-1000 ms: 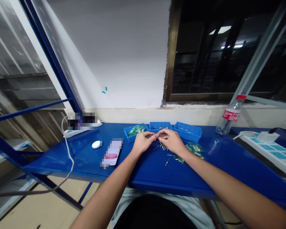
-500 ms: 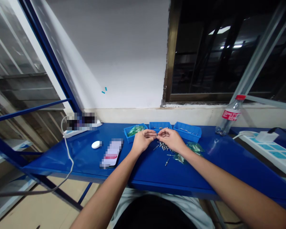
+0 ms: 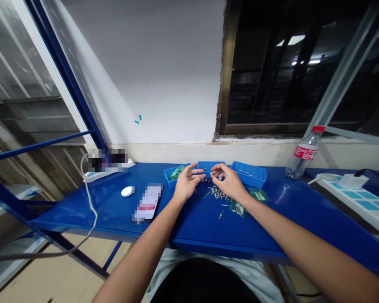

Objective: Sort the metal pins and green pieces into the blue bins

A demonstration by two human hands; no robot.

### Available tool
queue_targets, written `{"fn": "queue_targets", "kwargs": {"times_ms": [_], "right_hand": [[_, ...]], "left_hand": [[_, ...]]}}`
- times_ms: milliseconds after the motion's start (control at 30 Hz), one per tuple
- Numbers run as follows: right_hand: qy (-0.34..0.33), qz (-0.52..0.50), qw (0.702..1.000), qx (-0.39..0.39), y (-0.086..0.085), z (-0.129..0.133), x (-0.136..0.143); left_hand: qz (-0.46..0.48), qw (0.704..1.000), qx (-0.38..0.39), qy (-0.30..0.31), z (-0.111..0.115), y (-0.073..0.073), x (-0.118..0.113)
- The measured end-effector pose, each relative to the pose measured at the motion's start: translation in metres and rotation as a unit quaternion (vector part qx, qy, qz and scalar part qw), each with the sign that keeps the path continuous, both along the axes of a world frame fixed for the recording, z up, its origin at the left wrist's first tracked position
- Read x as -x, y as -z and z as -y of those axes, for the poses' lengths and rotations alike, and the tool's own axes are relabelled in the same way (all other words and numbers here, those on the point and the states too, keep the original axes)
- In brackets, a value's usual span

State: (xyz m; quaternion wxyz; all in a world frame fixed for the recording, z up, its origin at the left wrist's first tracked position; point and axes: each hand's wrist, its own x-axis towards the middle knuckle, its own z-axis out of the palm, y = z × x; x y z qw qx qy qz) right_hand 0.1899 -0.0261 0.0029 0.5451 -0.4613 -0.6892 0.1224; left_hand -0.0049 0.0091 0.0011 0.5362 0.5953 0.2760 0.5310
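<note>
My left hand (image 3: 186,183) and my right hand (image 3: 228,182) are raised a little above the blue table (image 3: 113,206), fingertips close together. Between them they pinch a thin metal pin (image 3: 207,171), which is too small to make out in detail. Below the hands lies a heap of small metal screws (image 3: 217,193) and a single loose screw (image 3: 220,215). Green bags (image 3: 255,194) lie beside my right wrist. Behind the hands stand three blue trays: the left tray (image 3: 171,173) with green bags, the middle tray (image 3: 208,165), and the right tray (image 3: 249,173).
A blurred phone-like object (image 3: 148,202) and a white oval object (image 3: 127,191) lie to the left. A white power strip (image 3: 109,168) with a cable sits at the back left. A plastic bottle (image 3: 305,153) and another power strip (image 3: 353,195) are at the right.
Both hands have risen from the screw heap and moved slightly back toward the trays. The fingers have spread a little, with the thin pin now held between them.
</note>
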Motion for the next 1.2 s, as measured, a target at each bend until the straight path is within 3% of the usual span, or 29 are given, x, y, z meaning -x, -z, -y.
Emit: {"fn": "queue_targets", "kwargs": {"times_ms": [133,233,367,533,733,967,1200], "right_hand": [[0.106,0.059,0.992,-0.043,-0.001,-0.017,-0.019],[0.124,0.113,0.984,-0.051,-0.001,-0.021,-0.029],[0.02,0.214,0.975,-0.046,-0.002,-0.01,-0.022],[-0.142,0.299,0.942,-0.045,-0.002,0.009,0.011],[-0.225,0.349,0.908,-0.053,0.0,0.014,0.04],[-0.162,0.378,0.91,-0.06,0.009,0.001,0.024],[-0.1,0.393,0.912,-0.054,0.0,0.007,0.007]], "left_hand": [[0.017,0.998,-0.003,-0.058,-0.004,0.002,0.001],[0.016,0.996,-0.017,-0.084,-0.004,0.0,0.002],[0.006,0.994,-0.022,-0.111,-0.003,-0.004,0.003],[0.001,0.99,-0.044,-0.136,0.0,-0.008,0.005],[-0.011,0.983,-0.07,-0.167,0.005,-0.012,0.007],[0.0,0.984,-0.068,-0.164,0.003,-0.012,0.008],[-0.042,0.984,-0.086,-0.15,0.004,-0.011,0.007]]}}
